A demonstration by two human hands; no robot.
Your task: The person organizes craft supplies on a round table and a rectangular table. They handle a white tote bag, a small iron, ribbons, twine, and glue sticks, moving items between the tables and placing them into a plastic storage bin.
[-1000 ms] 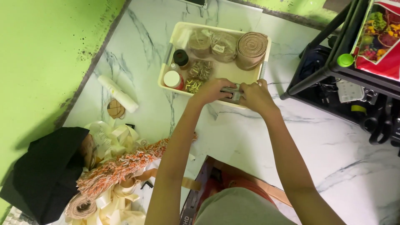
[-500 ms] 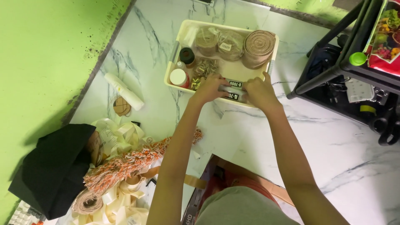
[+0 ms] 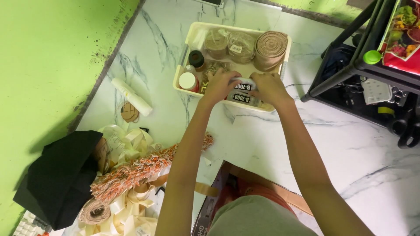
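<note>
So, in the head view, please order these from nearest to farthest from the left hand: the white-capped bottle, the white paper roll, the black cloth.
1. White-capped bottle: in the cream tray, just left of the left hand.
2. White paper roll: on the marble, further left.
3. Black cloth: lower left corner, farthest.

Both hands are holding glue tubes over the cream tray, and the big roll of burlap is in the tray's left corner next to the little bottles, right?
Not quite. The head view shows the burlap roll in the tray's right corner, across from the little bottles on the left side. The rest is right: the left hand and right hand hold glue tubes over the cream tray.
</note>
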